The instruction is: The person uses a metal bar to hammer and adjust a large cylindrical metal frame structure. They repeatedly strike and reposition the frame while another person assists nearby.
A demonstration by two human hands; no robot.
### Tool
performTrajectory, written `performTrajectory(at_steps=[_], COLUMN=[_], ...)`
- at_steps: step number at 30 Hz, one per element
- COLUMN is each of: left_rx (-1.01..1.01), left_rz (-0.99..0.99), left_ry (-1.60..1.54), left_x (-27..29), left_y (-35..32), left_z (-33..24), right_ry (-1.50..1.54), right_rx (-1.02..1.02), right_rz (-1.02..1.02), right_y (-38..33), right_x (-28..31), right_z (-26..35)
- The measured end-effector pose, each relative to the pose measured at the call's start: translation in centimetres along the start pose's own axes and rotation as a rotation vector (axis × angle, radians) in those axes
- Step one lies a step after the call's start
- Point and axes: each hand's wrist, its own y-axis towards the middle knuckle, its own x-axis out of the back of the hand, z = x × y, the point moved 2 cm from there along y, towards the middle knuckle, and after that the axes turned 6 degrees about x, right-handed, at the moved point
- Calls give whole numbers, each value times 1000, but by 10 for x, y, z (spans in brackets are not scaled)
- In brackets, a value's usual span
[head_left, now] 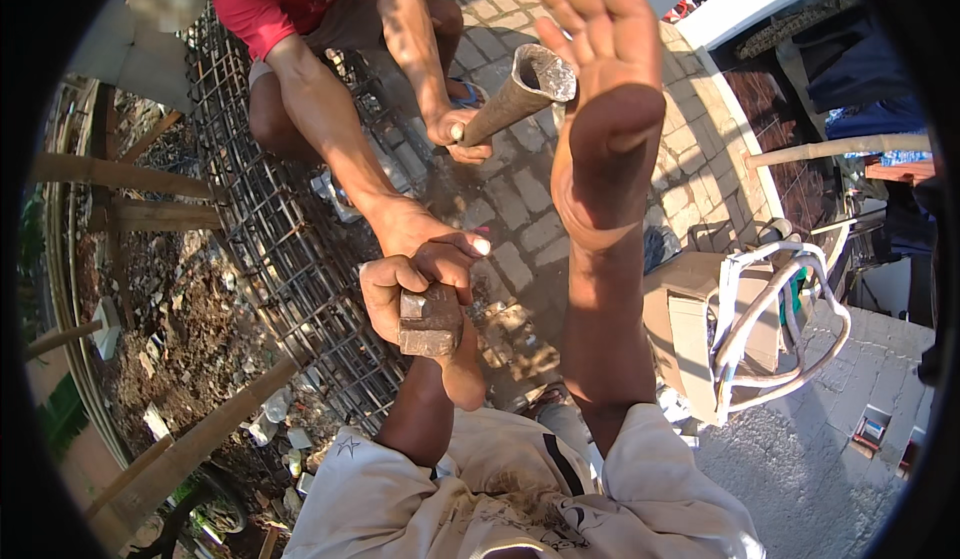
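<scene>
A person's left hand [384,297] clenches a brown metal block [430,323], against a co-worker's hand [418,231]; the raised right hand [608,104] spreads unclosed beside a metal tube [508,101] in the co-worker's other grip.

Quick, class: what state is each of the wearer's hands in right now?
Left hand: closed, holding a blocky metal tool.
Right hand: open, holding nothing.
</scene>
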Motion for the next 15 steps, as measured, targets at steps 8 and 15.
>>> performTrajectory(at_steps=[8, 15], left_rx=[-265, 210], left_rz=[-656, -205], left_ry=[551, 440], left_x=[-3, -13], left_y=[54, 109], left_z=[-14, -10], right_ry=[405, -228], right_rx=[-186, 270], right_rz=[174, -136], right_y=[4, -44], right_x=[15, 1], right_z=[-4, -7])
